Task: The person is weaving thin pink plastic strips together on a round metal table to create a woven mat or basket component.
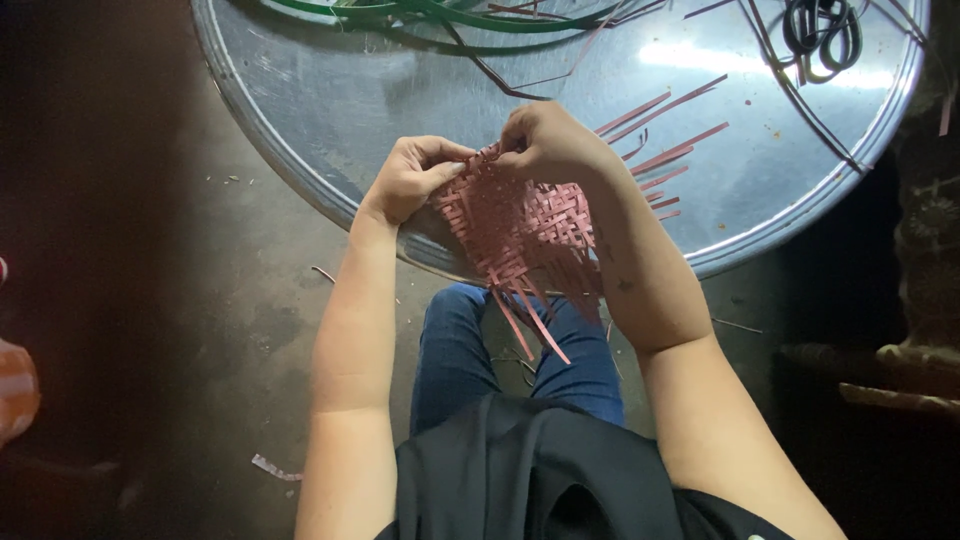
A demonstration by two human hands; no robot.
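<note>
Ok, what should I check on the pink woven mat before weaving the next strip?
1. Left hand grips the mat's edge: ok.
2. Right hand pinches a strip at the top edge: ok.
3. Pink woven mat rests on the round metal tray: ok.
4. Loose pink strip ends fan out free on the right: ok.
5. Weave tight under the fingers: cannot tell, hands hide it.
6. Green strips lie apart from the mat: ok.

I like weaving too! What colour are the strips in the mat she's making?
Pink, crossed in a checker weave. The woven mat shows best in the head view.
</note>
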